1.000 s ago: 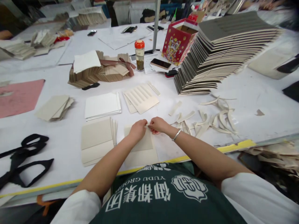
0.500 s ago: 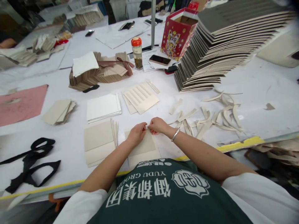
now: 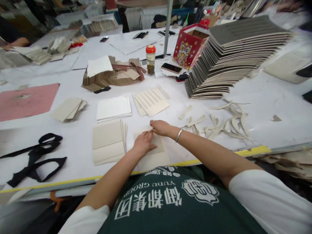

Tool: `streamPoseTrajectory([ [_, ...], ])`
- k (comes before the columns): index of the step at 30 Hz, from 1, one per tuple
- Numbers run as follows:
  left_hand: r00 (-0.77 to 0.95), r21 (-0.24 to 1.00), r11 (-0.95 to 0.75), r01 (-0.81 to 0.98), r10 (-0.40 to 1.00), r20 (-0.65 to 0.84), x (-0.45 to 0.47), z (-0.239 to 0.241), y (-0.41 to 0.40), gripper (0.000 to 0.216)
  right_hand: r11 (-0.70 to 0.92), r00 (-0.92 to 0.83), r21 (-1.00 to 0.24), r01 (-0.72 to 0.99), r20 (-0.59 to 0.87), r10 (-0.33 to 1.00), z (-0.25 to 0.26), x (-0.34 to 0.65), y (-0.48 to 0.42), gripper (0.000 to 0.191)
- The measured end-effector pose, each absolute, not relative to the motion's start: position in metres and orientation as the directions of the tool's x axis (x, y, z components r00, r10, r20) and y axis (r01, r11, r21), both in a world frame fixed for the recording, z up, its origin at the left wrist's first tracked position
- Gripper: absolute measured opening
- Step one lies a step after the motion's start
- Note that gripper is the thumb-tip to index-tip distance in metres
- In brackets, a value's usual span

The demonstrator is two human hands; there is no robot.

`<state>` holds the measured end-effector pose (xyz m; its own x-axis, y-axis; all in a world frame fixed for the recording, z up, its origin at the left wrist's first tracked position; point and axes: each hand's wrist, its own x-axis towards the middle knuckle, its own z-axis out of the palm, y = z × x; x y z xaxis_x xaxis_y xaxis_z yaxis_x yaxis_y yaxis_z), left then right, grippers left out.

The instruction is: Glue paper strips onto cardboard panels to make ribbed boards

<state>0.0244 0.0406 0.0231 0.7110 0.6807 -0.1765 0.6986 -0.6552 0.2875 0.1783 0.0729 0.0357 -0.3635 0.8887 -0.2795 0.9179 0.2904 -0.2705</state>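
My left hand (image 3: 144, 143) lies flat on a cream leather-like piece (image 3: 157, 157) near the table's front edge, its thumb spread away from the fingers. Just above it, my right hand (image 3: 159, 127), with a silver bracelet at the wrist, is closed in a pinch at the piece's far edge. What sits between those fingertips is too small to make out. To the left of my hands lies a stack of similar cream folded pieces (image 3: 108, 138). Beyond it is a stack of white sheets (image 3: 113, 109). Cream panels with raised ribs (image 3: 152, 100) lie past my hands.
Loose cream strips (image 3: 235, 125) are scattered on the right, before a tall fanned stack of dark panels (image 3: 234, 58). A red box (image 3: 186, 47), an orange-lidded jar (image 3: 150, 61) and a phone (image 3: 171, 68) stand farther back. Black strips (image 3: 40, 156) lie at left.
My left hand has gone from a pinch to lying flat on the cream piece. The right hand has shifted slightly left along the far edge. The whole view has tilted up a little.
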Motion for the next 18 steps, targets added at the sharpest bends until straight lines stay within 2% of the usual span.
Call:
streamPoseTrajectory([
  [4, 0.679, 0.312, -0.616, 0.723, 0.716, -0.158, 0.026, 0.014, 0.037, 0.061, 0.272, -0.336, -0.236, 0.933, -0.295, 0.895, 0.041, 0.172, 0.069, 0.025],
  [6, 0.688, 0.336, -0.620, 0.709, 0.713, -0.136, 0.024, 0.011, 0.036, 0.063, 0.290, -0.361, -0.262, 0.920, -0.284, 0.888, 0.046, 0.173, 0.054, 0.024],
  [9, 0.699, 0.362, -0.626, 0.691, 0.707, -0.110, 0.020, 0.013, 0.034, 0.067, 0.324, -0.467, -0.434, 0.841, -0.278, 0.840, 0.057, 0.182, 0.023, 0.025],
  [12, 0.743, 0.378, -0.659, 0.651, 0.654, -0.140, 0.016, 0.018, 0.035, 0.073, 0.197, -0.416, -0.605, 0.771, -0.244, 0.876, 0.063, 0.194, -0.001, 0.023],
  [15, 0.777, 0.357, -0.693, 0.626, 0.590, -0.217, 0.020, 0.023, 0.037, 0.071, 0.100, -0.285, -0.645, 0.758, -0.189, 0.940, 0.062, 0.193, -0.020, 0.016],
  [18, 0.769, 0.320, -0.700, 0.639, 0.561, -0.307, 0.027, 0.025, 0.041, 0.064, 0.120, -0.478, -0.713, 0.691, -0.326, 0.816, 0.061, 0.179, -0.056, 0.011],
])
